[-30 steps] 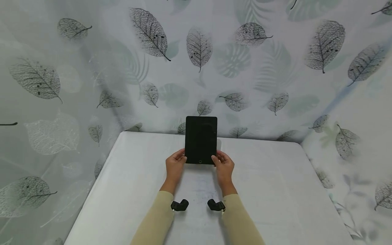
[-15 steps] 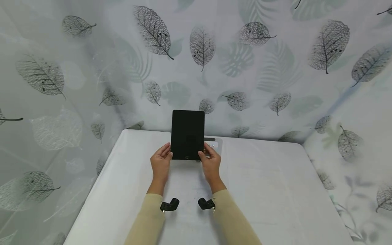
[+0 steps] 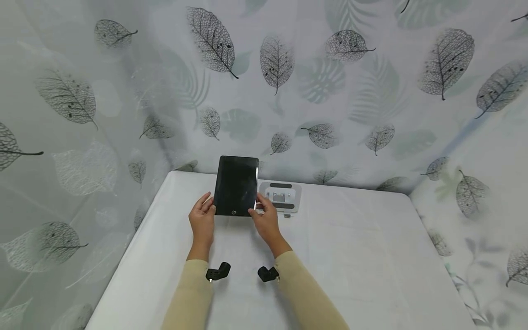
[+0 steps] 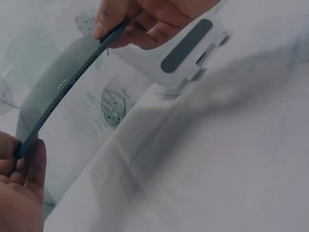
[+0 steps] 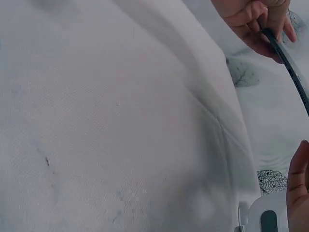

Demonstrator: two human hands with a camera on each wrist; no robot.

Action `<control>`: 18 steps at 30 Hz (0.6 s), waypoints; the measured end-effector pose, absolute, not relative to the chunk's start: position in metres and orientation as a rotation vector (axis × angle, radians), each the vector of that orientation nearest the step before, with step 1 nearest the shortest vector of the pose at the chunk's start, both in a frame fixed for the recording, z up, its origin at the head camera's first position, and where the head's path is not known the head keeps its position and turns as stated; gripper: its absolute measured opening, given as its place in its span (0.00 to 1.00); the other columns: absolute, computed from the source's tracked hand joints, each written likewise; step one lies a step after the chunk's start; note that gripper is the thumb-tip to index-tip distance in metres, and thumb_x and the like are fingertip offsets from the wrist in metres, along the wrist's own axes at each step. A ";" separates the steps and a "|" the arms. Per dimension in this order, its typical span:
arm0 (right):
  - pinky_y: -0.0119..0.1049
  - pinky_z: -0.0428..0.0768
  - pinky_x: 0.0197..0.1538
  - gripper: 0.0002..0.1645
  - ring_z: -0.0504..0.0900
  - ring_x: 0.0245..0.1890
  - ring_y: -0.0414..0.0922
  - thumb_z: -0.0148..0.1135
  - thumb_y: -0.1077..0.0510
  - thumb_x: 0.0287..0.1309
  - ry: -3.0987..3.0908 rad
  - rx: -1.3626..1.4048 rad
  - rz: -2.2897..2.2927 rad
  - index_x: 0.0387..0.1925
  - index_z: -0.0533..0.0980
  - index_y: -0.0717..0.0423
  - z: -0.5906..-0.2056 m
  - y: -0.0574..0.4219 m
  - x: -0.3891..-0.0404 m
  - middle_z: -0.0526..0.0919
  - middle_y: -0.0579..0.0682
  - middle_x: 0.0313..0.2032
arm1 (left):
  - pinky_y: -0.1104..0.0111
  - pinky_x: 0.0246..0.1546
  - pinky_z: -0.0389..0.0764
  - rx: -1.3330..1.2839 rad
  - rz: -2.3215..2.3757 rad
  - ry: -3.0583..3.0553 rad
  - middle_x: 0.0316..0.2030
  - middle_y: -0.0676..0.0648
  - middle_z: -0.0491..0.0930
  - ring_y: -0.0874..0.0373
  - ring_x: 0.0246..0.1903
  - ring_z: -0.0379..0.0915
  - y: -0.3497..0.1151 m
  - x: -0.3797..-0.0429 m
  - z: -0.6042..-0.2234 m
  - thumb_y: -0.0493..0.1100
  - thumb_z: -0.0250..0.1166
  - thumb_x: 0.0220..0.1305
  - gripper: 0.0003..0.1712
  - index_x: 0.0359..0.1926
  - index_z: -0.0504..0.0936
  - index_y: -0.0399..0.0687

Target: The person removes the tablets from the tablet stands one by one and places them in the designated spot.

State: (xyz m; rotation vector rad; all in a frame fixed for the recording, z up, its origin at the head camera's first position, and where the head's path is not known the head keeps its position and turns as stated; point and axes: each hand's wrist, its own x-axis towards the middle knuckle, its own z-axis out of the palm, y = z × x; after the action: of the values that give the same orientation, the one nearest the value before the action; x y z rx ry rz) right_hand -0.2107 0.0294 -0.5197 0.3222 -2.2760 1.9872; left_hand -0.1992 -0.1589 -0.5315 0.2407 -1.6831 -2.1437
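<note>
Both hands hold a black tablet up above the far part of the table, its dark screen and round home button facing me. My left hand pinches the tablet's lower left edge between thumb and fingers. At the lower right corner my right hand grips it the same way, thumb on the front. In the left wrist view the tablet appears edge-on between the two hands, off the table. Behind and to the right lies a silver tablet stand with dark grey pads, partly hidden by the right hand.
A white cloth covers the table. Right behind its far edge hangs a leaf-print curtain, which also runs along both sides. Small black wrist cameras stick out from the sleeves.
Both hands have carried the tablet to the left, up a little and then slightly down. The silver stand, formerly almost wholly hidden behind the tablet, now shows.
</note>
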 end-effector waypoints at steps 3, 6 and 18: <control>0.31 0.79 0.33 0.35 0.75 0.42 0.56 0.61 0.72 0.49 -2.293 0.291 2.069 0.60 0.62 0.69 -0.528 0.025 -0.216 0.71 0.66 0.49 | 0.73 0.47 0.74 0.274 -2.106 -1.760 0.50 0.35 0.74 0.48 0.52 0.70 -0.165 -0.199 -0.535 0.24 0.54 0.58 0.26 0.57 0.71 0.43; 0.32 0.80 0.31 0.35 0.76 0.39 0.52 0.62 0.73 0.48 -2.310 0.222 2.162 0.60 0.63 0.69 -0.545 0.019 -0.224 0.72 0.64 0.48 | 0.74 0.45 0.74 0.322 -2.078 -1.820 0.50 0.34 0.74 0.47 0.52 0.70 -0.170 -0.198 -0.539 0.25 0.54 0.58 0.26 0.58 0.70 0.42; 0.32 0.78 0.38 0.36 0.77 0.41 0.49 0.64 0.71 0.46 -2.536 0.030 2.017 0.59 0.65 0.65 -0.587 0.011 -0.232 0.75 0.58 0.46 | 0.74 0.40 0.73 0.298 -1.911 -2.145 0.51 0.41 0.75 0.51 0.51 0.70 -0.183 -0.209 -0.582 0.32 0.55 0.62 0.28 0.63 0.65 0.52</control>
State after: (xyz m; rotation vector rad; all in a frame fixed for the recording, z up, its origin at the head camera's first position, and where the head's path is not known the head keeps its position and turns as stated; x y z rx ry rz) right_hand -0.2322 0.0110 -0.5873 0.0299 -2.5363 2.0168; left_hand -0.2090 -0.1828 -0.5815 0.2981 -2.1448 -1.9108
